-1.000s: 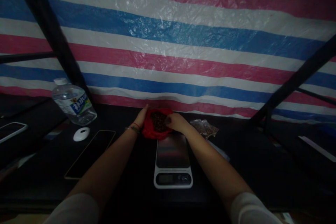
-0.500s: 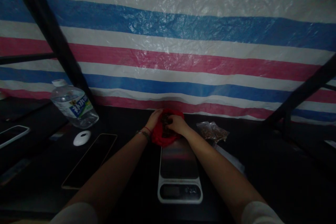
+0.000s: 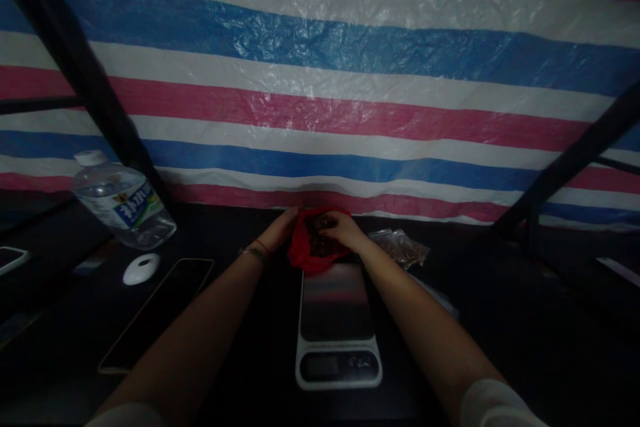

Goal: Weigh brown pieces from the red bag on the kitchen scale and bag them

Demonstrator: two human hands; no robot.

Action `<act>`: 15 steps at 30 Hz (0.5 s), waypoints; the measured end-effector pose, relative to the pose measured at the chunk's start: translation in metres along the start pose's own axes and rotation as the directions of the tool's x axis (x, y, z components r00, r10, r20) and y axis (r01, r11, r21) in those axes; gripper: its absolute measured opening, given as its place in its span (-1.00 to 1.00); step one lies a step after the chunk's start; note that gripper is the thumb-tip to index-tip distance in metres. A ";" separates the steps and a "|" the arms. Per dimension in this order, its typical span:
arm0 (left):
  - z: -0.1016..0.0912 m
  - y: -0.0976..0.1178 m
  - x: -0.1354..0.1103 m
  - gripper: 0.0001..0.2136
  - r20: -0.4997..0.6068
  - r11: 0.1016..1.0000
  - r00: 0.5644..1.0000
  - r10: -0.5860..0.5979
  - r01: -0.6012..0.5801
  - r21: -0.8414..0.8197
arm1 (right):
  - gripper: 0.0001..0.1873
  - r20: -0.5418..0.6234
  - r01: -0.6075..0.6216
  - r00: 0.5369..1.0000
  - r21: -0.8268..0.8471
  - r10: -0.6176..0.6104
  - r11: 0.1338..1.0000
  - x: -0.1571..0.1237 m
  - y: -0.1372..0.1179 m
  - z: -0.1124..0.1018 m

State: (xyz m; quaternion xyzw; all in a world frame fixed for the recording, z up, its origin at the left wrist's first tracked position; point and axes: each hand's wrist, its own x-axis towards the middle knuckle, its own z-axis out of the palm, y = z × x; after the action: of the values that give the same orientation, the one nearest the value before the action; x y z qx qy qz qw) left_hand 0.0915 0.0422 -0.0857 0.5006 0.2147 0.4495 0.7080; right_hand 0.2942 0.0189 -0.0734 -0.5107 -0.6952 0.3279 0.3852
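Note:
A red plastic bag [image 3: 305, 250] stands open at the far end of a white kitchen scale [image 3: 337, 307], full of small dark brown pieces [image 3: 319, 240]. My left hand [image 3: 281, 229] grips the bag's left side, its fingertips hidden behind the red plastic. Reaching in from the right, my right hand [image 3: 344, 229] has its fingers closed together among the brown pieces; what exactly lies between them is too dark to tell. Small clear zip bags [image 3: 403, 248] with brown contents lie right of my right wrist.
On the left are a large clear bottle [image 3: 125, 203], a white computer mouse [image 3: 141, 269] and a dark phone [image 3: 160, 313]. Flat clear bags [image 3: 437, 297] lie beside my right forearm. Black frame bars [image 3: 560, 167] and a striped plastic sheet [image 3: 350, 113] stand behind the black table.
My view has shifted slightly to the right. My left hand has moved a little lower on the bag's outer side, and the bag's mouth looks wider. My right hand remains inside it.

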 end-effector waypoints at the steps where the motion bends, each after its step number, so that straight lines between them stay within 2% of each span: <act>1: -0.004 0.003 -0.003 -0.55 0.021 0.998 1.000 0.001 -0.003 0.060 | -0.63 -0.003 0.008 1.000 0.008 -0.008 1.000 0.000 0.003 -0.002; 5: -0.015 0.013 -0.011 -0.40 0.132 0.946 0.991 0.020 -0.062 0.320 | -0.67 -0.037 0.007 0.999 -0.027 -0.008 1.000 0.001 0.011 -0.009; 9: -0.010 0.014 -0.013 -0.12 0.250 0.853 0.968 -0.029 -0.107 0.512 | -0.65 -0.092 -0.018 0.996 -0.070 0.011 0.997 0.001 0.015 -0.011; 12: -0.008 0.010 -0.011 -0.09 0.223 0.793 0.975 -0.019 -0.121 0.597 | -0.62 -0.095 -0.016 0.995 -0.062 0.010 0.998 -0.001 0.013 -0.011; 15: -0.013 0.003 -0.004 -0.23 0.144 0.761 0.989 0.040 -0.124 0.637 | -0.61 -0.102 -0.041 0.994 -0.103 0.030 0.994 -0.002 0.008 -0.010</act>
State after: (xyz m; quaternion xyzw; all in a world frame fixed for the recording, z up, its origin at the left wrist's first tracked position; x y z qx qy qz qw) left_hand 0.0781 0.0457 -0.0894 0.7484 0.2900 0.3477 0.4847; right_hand 0.3069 0.0195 -0.0754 -0.5584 -0.6821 0.2717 0.3862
